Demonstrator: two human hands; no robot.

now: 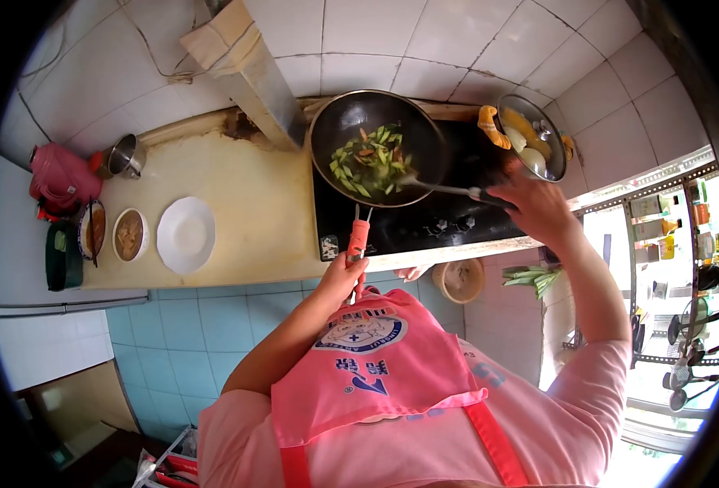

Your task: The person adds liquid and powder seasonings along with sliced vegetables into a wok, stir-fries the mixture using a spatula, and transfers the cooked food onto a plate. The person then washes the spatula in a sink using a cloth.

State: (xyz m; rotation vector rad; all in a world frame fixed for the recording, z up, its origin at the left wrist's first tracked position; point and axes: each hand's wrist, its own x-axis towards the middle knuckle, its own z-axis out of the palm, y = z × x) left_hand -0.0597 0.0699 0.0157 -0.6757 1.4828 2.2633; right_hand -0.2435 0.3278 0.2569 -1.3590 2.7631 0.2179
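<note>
A dark wok [339,122] sits on the black gas stove [457,220], with chopped green vegetable pieces [373,163] and some reddish-brown bits inside it. My left hand [339,276] is closed around the wok's pinkish-red handle [358,236]. In my right hand [538,203] is the dark grip of a spatula [449,189], whose metal end reaches among the vegetables at the wok's right side. The right hand is slightly blurred, and it is near a glass-lidded pot [556,167] with orange handle covers.
On the left counter stand a white plate [186,235], a bowl of pale food [131,235], another bowl [93,228] with chopsticks, a metal pot [128,156] and a pink appliance [62,179]. A metal duct [266,98] rises beside the wok. Below the stove is a round bin [460,281].
</note>
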